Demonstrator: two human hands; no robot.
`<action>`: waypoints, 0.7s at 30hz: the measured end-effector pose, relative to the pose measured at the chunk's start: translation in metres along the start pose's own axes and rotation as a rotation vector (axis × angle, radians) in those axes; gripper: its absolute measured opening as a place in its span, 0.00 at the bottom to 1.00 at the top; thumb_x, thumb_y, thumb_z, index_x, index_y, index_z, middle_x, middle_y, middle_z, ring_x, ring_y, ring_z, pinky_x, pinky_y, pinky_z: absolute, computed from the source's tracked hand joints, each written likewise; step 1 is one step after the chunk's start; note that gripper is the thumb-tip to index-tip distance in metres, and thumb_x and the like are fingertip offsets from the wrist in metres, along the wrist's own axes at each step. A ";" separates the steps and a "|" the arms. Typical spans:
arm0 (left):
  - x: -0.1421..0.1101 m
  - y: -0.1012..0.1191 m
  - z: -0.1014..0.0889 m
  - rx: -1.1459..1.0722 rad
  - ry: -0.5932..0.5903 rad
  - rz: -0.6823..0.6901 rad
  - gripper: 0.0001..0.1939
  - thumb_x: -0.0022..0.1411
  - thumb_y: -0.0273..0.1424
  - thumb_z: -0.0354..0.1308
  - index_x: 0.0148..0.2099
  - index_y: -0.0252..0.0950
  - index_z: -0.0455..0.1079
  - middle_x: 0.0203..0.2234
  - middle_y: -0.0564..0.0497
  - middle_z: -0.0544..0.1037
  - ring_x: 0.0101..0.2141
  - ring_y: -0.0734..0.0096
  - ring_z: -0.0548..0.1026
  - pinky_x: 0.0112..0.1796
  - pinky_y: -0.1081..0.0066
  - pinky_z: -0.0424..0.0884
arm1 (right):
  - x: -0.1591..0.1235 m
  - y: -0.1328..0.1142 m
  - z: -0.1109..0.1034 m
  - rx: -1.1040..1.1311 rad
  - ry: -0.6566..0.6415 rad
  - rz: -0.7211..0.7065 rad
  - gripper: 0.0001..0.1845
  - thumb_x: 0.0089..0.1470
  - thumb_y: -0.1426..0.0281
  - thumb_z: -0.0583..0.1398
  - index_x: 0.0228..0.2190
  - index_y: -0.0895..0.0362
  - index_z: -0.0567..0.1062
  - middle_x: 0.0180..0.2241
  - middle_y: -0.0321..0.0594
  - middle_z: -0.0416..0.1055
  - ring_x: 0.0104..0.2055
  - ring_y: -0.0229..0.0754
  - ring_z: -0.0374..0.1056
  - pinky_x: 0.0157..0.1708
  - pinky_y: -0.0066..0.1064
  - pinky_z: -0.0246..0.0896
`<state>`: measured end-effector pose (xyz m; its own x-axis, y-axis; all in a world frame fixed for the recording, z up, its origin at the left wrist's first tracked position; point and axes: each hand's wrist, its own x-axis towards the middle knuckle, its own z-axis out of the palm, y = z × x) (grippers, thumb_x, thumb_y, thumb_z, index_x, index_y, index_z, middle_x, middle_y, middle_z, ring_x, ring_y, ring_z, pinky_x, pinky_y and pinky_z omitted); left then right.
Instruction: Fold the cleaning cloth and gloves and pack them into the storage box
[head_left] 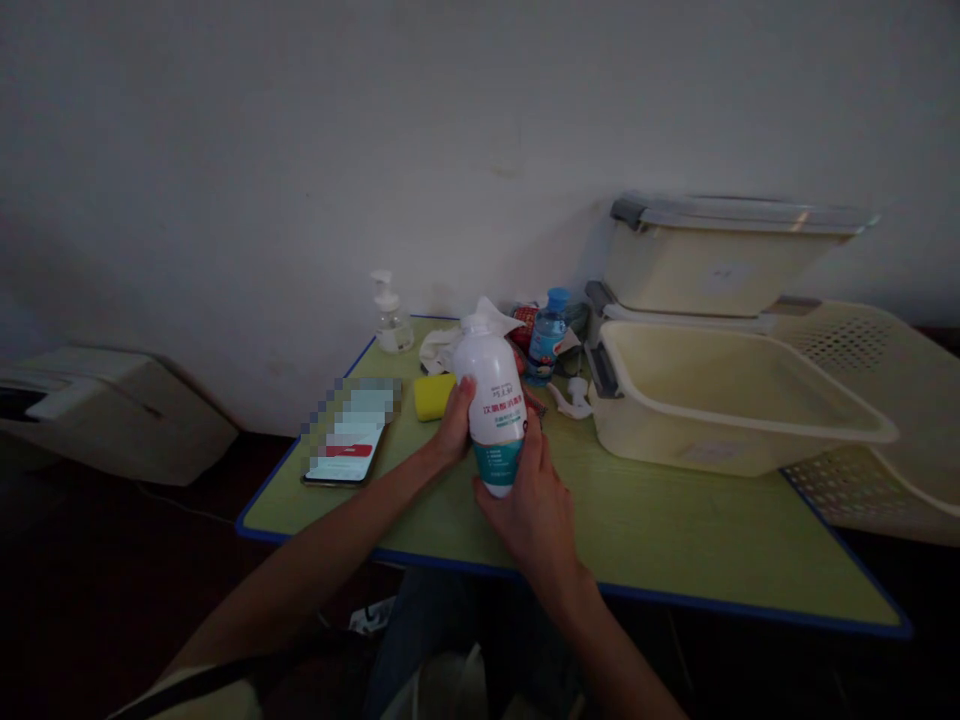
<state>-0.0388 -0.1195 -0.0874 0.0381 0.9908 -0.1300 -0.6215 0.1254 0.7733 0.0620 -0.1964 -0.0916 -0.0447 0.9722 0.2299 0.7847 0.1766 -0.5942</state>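
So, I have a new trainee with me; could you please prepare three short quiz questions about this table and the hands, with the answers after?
1. True or false: the left hand and the right hand both touch the white bottle.

2. Multiple choice: which of these lies on the table, to the left of the left hand?
A) the open bin
B) the phone
C) the blue-capped bottle

3. Fill in the blank: the trim along the edge of the table is ____ in colour.

Key: 1 true; 2 B; 3 blue.
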 end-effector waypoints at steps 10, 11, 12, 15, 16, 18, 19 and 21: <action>-0.028 0.005 0.063 -0.072 -0.153 0.219 0.38 0.39 0.61 0.56 0.41 0.33 0.66 0.27 0.48 0.77 0.36 0.57 0.77 0.34 0.65 0.74 | -0.009 0.001 -0.057 -0.132 0.323 -0.206 0.45 0.42 0.68 0.60 0.59 0.56 0.47 0.49 0.57 0.66 0.40 0.58 0.70 0.29 0.44 0.68; -0.030 0.007 0.073 -0.082 -0.169 0.231 0.38 0.39 0.62 0.56 0.41 0.33 0.66 0.27 0.48 0.77 0.35 0.58 0.77 0.34 0.65 0.74 | -0.009 0.000 -0.064 -0.148 0.367 -0.211 0.44 0.43 0.67 0.60 0.59 0.56 0.48 0.49 0.57 0.66 0.40 0.58 0.70 0.28 0.44 0.68; -0.032 0.008 0.083 -0.090 -0.187 0.241 0.39 0.38 0.62 0.56 0.41 0.34 0.66 0.27 0.49 0.77 0.35 0.58 0.77 0.34 0.65 0.74 | -0.008 -0.001 -0.072 -0.165 0.405 -0.214 0.43 0.43 0.65 0.60 0.58 0.56 0.49 0.49 0.56 0.66 0.40 0.57 0.70 0.28 0.44 0.68; -0.034 0.012 0.113 -0.080 -0.265 0.285 0.40 0.37 0.64 0.54 0.42 0.35 0.66 0.32 0.46 0.77 0.41 0.55 0.76 0.38 0.62 0.73 | -0.003 0.000 -0.101 -0.205 0.471 -0.250 0.43 0.43 0.61 0.62 0.57 0.57 0.52 0.48 0.56 0.67 0.41 0.58 0.69 0.28 0.44 0.68; -0.033 0.012 0.122 -0.072 -0.300 0.327 0.39 0.40 0.63 0.54 0.43 0.37 0.66 0.36 0.46 0.77 0.44 0.55 0.74 0.41 0.62 0.72 | 0.000 0.002 -0.112 -0.215 0.485 -0.270 0.43 0.42 0.59 0.63 0.57 0.58 0.53 0.47 0.56 0.68 0.41 0.58 0.69 0.28 0.44 0.68; -0.029 0.014 0.140 -0.047 -0.392 0.436 0.35 0.45 0.59 0.54 0.47 0.39 0.64 0.43 0.48 0.75 0.48 0.57 0.72 0.45 0.63 0.70 | 0.008 0.008 -0.136 -0.228 0.503 -0.299 0.43 0.40 0.56 0.63 0.55 0.57 0.56 0.47 0.54 0.68 0.42 0.59 0.69 0.31 0.47 0.67; -0.026 0.016 0.148 -0.024 -0.445 0.489 0.32 0.48 0.56 0.55 0.48 0.40 0.62 0.45 0.48 0.73 0.49 0.59 0.70 0.47 0.63 0.69 | 0.013 0.012 -0.148 -0.225 0.518 -0.315 0.42 0.40 0.55 0.63 0.54 0.57 0.58 0.47 0.53 0.69 0.43 0.59 0.69 0.33 0.47 0.67; -0.018 0.024 0.162 0.054 -0.562 0.560 0.29 0.50 0.49 0.58 0.48 0.37 0.59 0.47 0.46 0.72 0.50 0.59 0.70 0.49 0.64 0.67 | 0.025 0.023 -0.172 -0.200 0.521 -0.348 0.40 0.39 0.56 0.64 0.53 0.56 0.61 0.45 0.50 0.70 0.43 0.57 0.69 0.36 0.47 0.67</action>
<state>0.0720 -0.1264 0.0340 0.1292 0.7827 0.6089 -0.6267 -0.4115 0.6618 0.1850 -0.1946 0.0328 -0.0509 0.6525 0.7560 0.8804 0.3867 -0.2745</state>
